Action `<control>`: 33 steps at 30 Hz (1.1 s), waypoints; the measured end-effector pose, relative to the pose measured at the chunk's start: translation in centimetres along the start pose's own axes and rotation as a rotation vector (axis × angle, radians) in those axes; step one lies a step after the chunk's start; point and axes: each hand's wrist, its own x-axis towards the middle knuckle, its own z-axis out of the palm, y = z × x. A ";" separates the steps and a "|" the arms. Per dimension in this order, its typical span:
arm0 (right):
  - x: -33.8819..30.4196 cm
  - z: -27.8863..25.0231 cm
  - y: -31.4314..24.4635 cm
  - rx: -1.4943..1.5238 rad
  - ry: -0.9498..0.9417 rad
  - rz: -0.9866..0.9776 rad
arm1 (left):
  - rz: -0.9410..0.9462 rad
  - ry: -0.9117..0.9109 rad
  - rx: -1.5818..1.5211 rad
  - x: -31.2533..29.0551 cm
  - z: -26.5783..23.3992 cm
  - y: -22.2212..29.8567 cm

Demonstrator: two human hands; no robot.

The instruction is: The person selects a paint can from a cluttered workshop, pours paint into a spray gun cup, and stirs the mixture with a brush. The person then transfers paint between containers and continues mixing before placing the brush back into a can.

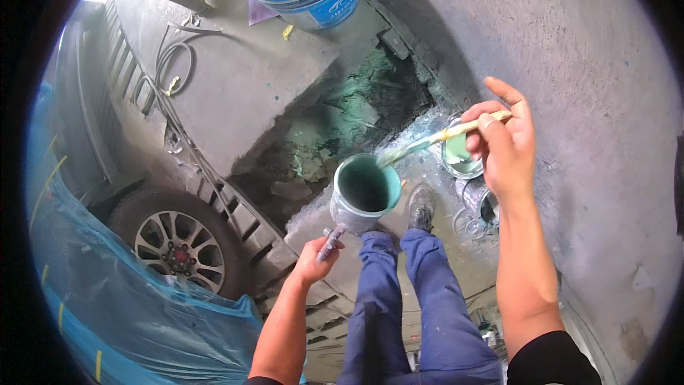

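Observation:
My left hand [318, 260] is closed on a grey metal handle [330, 244] at the near side of a round pot [353, 217]. The pot is smeared with paint, its inner wall is green and its inside is dark. Between the fingertips of my right hand [502, 142], I pinch a yellowish wooden stick [459, 130], coated in pale green paint toward its far end. That end is at the pot's upper right rim; whether it has bristles I cannot tell. Under my right hand stands an open can [459, 160] of pale green paint.
Blue plastic sheeting [149, 314] covers a vehicle at left, its wheel [182, 249] exposed beside a slotted floor grate [249, 228]. A hose [167, 107] lies on the floor. Ahead are a green-stained patch [342, 121] and a blue bucket [320, 0]; another can [488, 210] lies near my foot.

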 end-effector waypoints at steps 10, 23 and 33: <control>3.1 2.9 2.3 -0.457 -0.185 -0.077 | 0.151 0.261 0.264 0.1 1.9 0.0; 1.3 0.5 2.6 -0.383 0.047 0.100 | 0.197 0.434 0.306 -0.2 1.7 -0.7; -2.1 2.6 0.9 -0.471 0.105 -0.022 | 0.247 0.572 0.298 0.1 1.9 -1.1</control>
